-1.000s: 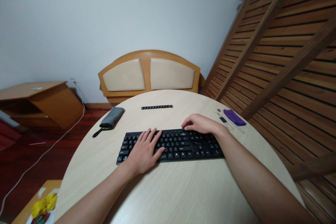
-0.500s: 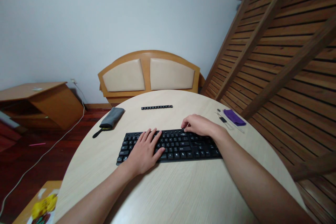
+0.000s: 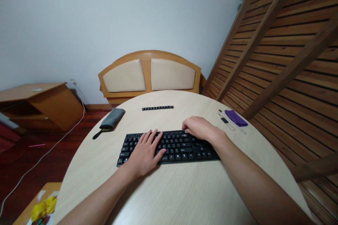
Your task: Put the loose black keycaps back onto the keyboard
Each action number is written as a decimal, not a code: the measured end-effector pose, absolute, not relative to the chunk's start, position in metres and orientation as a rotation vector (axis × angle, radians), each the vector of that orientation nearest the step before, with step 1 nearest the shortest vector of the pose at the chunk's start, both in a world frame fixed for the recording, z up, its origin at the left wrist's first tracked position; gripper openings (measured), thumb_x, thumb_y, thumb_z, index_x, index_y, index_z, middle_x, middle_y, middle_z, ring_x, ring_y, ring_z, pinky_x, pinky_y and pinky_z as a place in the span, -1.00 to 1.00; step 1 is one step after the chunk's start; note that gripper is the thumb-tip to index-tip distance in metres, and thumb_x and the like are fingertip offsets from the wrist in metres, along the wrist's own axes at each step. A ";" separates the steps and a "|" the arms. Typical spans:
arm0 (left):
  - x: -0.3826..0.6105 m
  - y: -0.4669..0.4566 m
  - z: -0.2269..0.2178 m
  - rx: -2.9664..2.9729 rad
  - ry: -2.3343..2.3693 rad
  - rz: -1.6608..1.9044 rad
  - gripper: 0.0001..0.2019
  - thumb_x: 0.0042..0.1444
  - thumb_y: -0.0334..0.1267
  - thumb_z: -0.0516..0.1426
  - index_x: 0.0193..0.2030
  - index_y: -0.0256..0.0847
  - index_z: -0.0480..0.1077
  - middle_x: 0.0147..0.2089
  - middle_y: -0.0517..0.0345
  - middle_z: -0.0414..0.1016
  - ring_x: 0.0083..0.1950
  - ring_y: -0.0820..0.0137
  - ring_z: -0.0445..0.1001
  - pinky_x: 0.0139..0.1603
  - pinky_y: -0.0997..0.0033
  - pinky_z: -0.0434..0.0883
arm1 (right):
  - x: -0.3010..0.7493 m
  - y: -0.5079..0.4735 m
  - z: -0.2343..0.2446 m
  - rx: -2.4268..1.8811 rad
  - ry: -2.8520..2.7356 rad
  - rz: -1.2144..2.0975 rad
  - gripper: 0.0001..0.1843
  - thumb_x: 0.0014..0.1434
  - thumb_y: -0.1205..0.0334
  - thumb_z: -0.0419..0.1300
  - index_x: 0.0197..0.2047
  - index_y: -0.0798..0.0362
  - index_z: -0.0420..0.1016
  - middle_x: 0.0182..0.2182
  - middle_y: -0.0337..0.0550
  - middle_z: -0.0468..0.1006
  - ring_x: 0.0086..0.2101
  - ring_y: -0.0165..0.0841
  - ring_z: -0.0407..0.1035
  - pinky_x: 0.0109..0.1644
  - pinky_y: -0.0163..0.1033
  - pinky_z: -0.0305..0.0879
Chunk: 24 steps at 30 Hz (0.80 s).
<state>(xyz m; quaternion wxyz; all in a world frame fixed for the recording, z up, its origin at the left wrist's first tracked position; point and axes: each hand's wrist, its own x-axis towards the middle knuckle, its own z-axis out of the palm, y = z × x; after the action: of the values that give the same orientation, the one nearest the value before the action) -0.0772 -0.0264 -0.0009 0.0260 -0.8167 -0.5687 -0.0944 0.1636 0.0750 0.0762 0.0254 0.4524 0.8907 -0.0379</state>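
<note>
A black keyboard lies on the round table in front of me, its long side towards me. My left hand rests flat on its left half, fingers spread over the keys and thumb out to the right. At the keyboard's far edge, right of the middle, my right hand is curled with thumb and fingers drawn together. Whatever sits between those fingertips is hidden. Beyond the keyboard, a straight row of small black keycaps lies on the tabletop.
A grey pouch with a black strap lies on the table's left. On the right are a folded purple cloth and a thin wire tool with a black piece. A wooden headboard stands behind the table.
My right hand has shifted slightly, its wrist a little further left, and a pale sliver at its fingertips is now out of sight. My left hand stays in place.
</note>
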 end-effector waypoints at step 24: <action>-0.077 -0.026 0.002 -2.532 -1.750 -0.267 -0.34 0.36 0.18 -0.19 0.46 -0.14 0.04 0.48 0.00 0.02 0.48 0.08 -0.01 0.44 -0.04 0.04 | 0.181 0.092 0.075 1.350 2.849 -0.323 -0.74 0.16 0.31 0.22 -0.12 -0.06 0.68 -0.15 -0.13 0.67 -0.09 -0.20 0.51 -0.04 -0.25 0.33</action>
<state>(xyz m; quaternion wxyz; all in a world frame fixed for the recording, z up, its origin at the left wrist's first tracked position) -0.0767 -0.0261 0.0015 0.0260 -0.8193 -0.5662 -0.0864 0.1808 0.0917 0.0746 -0.0136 0.4259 0.8989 -0.1018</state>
